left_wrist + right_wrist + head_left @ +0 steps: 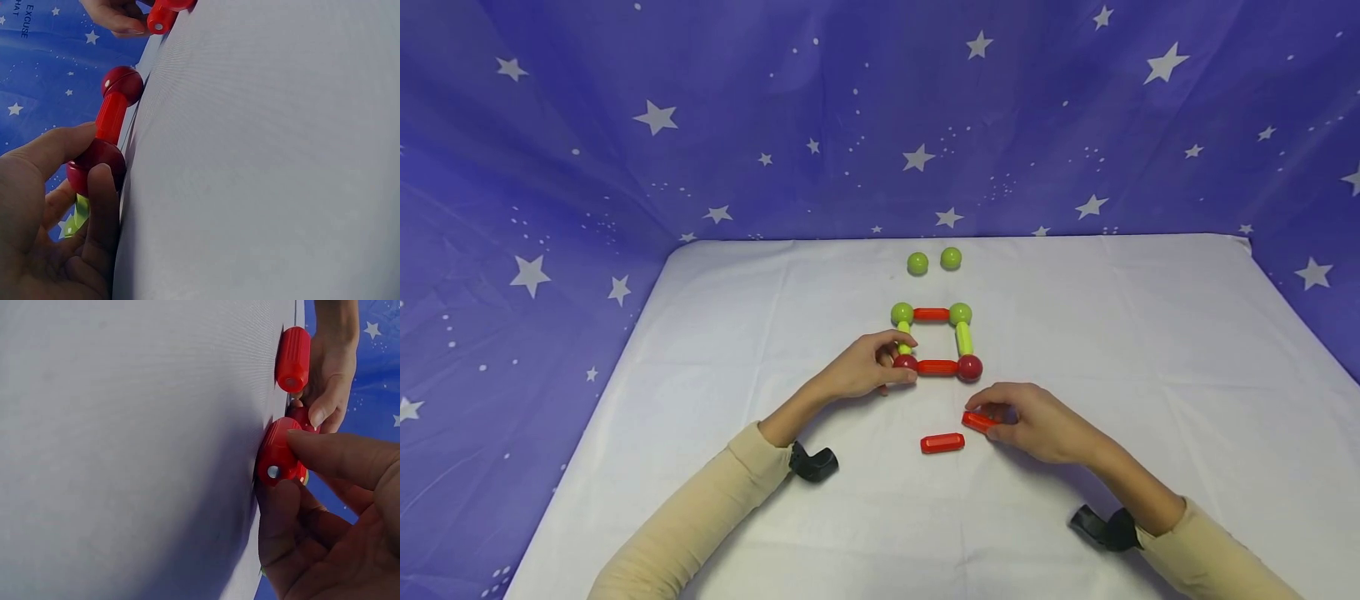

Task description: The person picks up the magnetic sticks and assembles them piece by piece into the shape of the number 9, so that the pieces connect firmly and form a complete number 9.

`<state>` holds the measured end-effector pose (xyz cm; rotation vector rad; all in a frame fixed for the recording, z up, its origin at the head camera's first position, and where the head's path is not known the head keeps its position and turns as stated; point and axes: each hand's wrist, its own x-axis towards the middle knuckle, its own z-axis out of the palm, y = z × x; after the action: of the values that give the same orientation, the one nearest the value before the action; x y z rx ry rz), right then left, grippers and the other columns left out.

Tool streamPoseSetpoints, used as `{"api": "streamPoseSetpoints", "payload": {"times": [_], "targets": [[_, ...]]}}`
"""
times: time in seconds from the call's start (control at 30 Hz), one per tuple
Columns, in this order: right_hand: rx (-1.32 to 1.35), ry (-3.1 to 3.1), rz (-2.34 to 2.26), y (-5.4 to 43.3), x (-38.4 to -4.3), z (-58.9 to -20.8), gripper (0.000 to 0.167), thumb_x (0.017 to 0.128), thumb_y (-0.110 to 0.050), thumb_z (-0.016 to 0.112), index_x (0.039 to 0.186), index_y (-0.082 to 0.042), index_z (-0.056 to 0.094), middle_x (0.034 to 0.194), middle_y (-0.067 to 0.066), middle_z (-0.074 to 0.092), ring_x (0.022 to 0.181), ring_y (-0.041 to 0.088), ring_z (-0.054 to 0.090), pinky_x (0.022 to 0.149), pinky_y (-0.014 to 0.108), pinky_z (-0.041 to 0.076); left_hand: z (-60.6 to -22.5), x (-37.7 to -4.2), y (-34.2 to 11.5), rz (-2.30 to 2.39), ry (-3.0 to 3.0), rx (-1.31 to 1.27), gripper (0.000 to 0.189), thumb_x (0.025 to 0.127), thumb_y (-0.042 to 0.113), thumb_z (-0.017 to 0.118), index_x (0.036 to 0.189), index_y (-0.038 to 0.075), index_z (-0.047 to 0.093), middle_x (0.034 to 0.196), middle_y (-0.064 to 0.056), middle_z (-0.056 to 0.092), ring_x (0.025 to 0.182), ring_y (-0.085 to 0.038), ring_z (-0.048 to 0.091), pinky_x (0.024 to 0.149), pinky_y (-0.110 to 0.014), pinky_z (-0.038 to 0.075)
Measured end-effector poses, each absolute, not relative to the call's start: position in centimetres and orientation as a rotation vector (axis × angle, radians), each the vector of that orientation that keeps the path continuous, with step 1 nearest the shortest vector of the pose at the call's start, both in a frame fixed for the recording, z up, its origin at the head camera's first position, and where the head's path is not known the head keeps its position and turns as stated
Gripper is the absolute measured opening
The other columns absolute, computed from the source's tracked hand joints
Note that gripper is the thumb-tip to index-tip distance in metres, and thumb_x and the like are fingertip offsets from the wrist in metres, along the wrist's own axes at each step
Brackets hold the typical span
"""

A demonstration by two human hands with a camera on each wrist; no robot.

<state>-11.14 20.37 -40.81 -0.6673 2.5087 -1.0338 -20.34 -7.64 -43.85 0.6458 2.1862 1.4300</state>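
A small square of magnetic rods and balls lies flat on the table. Its far corners are green balls (960,313), and a dark red ball (970,367) forms the near right corner. Red rods (937,367) make the near and far sides, yellow-green rods (964,337) the other two. My left hand (868,364) holds the near left dark red ball (94,164) between thumb and fingers. Closer to me, my right hand (1037,421) pinches a loose red rod (278,450) low at the table; its metal end shows in the right wrist view.
Another loose red rod (942,443) lies left of my right hand. Beyond the square sit two loose green balls (917,263). A white cloth (1112,333) covers the table, with a blue star-patterned curtain (850,125) behind it. Black wrist mounts (814,463) stick out from both sleeves.
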Motion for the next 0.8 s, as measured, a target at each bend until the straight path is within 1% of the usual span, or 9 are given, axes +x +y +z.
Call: {"api": "streamPoseSetpoints", "payload": {"times": [0.4,0.6,0.8], "targets": [[-0.679,2.491,-1.031,20.44,-11.42,-40.89,0.032,0.086,-0.001,0.071,0.116,-0.010,0.071,0.098,-0.005,0.064,0.084,0.017,0.053,0.073,0.028,0.048,-43.77,-20.37,-7.65,1.420,2.193,0.653,0.044,0.087,0.013,0.078,0.126,0.006,0.060,0.092,-0.009,0.055,0.064,-0.018,0.054,0.056,-0.034,0.056],[-0.682,2.482,-1.045,20.38,-11.54,-40.87,0.035,0.088,-0.003,0.070,0.122,-0.010,0.069,0.097,-0.004,0.062,0.083,0.017,0.052,0.070,0.027,0.047,-43.81,-20.41,-7.65,1.428,2.182,0.649,0.044,0.087,0.013,0.077,0.126,0.005,0.059,0.092,-0.009,0.055,0.065,-0.017,0.054,0.057,-0.035,0.057],[-0.670,2.520,-1.114,20.36,-11.45,-40.84,0.039,0.090,0.001,0.065,0.128,-0.005,0.064,0.100,0.000,0.060,0.083,0.020,0.052,0.066,0.026,0.047,-43.79,-20.37,-7.64,1.426,2.184,0.646,0.044,0.087,0.013,0.078,0.126,0.006,0.060,0.092,-0.009,0.055,0.065,-0.017,0.054,0.057,-0.035,0.057]]}}
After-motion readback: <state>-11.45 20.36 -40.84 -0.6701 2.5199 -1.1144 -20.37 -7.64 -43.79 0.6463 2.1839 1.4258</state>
